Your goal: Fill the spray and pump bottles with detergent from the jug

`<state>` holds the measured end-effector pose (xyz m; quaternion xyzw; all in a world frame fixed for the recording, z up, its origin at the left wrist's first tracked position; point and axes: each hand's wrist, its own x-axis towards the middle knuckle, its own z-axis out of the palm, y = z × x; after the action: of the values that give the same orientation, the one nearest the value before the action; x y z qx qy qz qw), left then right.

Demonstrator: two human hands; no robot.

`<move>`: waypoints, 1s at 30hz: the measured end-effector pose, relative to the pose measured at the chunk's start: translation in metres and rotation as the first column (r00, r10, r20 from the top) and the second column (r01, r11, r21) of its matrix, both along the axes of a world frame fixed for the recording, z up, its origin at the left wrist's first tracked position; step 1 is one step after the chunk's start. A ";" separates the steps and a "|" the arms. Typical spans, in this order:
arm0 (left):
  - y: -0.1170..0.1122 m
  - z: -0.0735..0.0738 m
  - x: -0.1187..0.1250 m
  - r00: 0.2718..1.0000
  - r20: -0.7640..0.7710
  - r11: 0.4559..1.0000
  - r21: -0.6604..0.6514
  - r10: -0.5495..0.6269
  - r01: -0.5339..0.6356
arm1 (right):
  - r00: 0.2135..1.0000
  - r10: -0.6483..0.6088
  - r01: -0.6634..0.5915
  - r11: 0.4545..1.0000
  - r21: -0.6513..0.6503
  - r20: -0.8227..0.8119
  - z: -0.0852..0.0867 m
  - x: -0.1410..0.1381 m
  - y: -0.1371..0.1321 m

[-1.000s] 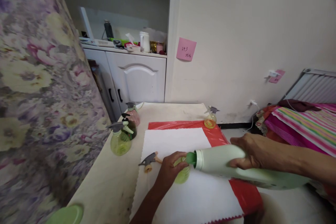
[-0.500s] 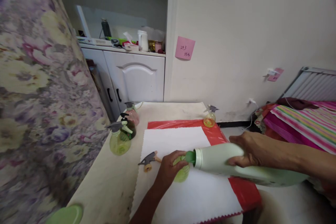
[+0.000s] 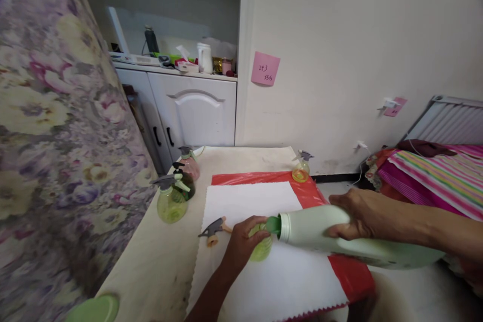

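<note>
My left hand [image 3: 247, 236] is closed around the neck of a small yellow-green spray bottle [image 3: 261, 250] that has its top off, over a white sheet [image 3: 287, 282]. My right hand [image 3: 350, 216] grips a large pale green detergent bottle [image 3: 313, 226], tipped nearly flat with its mouth to the left. The green spout [image 3: 273, 225] of the large bottle meets the small bottle's opening by my left fingers. Whether liquid is flowing I cannot tell. A grey and orange spray trigger head [image 3: 214, 231] lies on the sheet left of my left hand.
At the table's left stand a green spray bottle [image 3: 171, 204], a dark pump bottle [image 3: 185, 183] and a pink spray bottle [image 3: 189, 165]. Another spray bottle [image 3: 301, 168] with yellow liquid stands at the back right. Red plastic [image 3: 315, 196] lies under the sheet. A green round object [image 3: 94, 309] is front left.
Both hands and both bottles hold almost the same place. The view has shifted very slightly.
</note>
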<state>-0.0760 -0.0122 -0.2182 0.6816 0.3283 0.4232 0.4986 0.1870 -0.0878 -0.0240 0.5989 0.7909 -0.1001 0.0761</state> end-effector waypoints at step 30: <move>-0.003 0.007 0.001 1.000 0.010 1.000 -0.006 -0.004 0.004 | 0.998 -0.030 0.029 0.999 -0.012 -0.049 0.005 -0.005 -0.002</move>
<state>-0.0747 -0.0152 -0.2109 0.6786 0.3257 0.4246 0.5032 0.1825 -0.0900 -0.0190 0.6074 0.7830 -0.1206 0.0585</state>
